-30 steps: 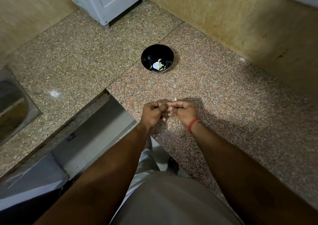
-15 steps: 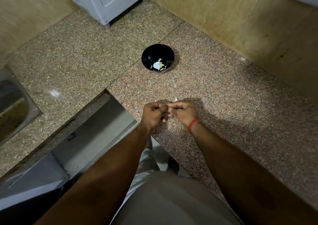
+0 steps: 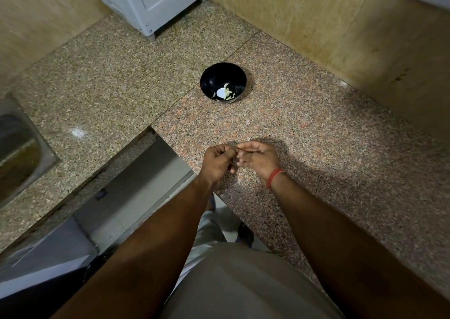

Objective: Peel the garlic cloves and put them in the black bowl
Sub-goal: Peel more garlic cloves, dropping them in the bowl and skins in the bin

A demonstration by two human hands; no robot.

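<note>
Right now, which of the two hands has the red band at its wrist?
The right hand, the one farther from the sink. A red band circles its wrist, while the left hand has a bare wrist. Both meet fingertip to fingertip over the granite counter.

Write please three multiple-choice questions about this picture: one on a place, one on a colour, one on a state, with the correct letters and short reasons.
1. Where does the round black bowl stand?
A. on the speckled granite counter, beyond the hands
B. in the metal sink
C. on the floor

2. What colour is the band on the right wrist?
A. blue
B. red
C. white

3. What are the two hands doing?
A. resting flat on the counter
B. reaching into the bowl
C. fingertips together, pinching something small

Answers: 1 A, the bowl sits on the granite, farther off than the hands. 2 B, the wrist band is red. 3 C, the left hand and right hand meet at their fingertips; what they pinch is hidden.
</note>
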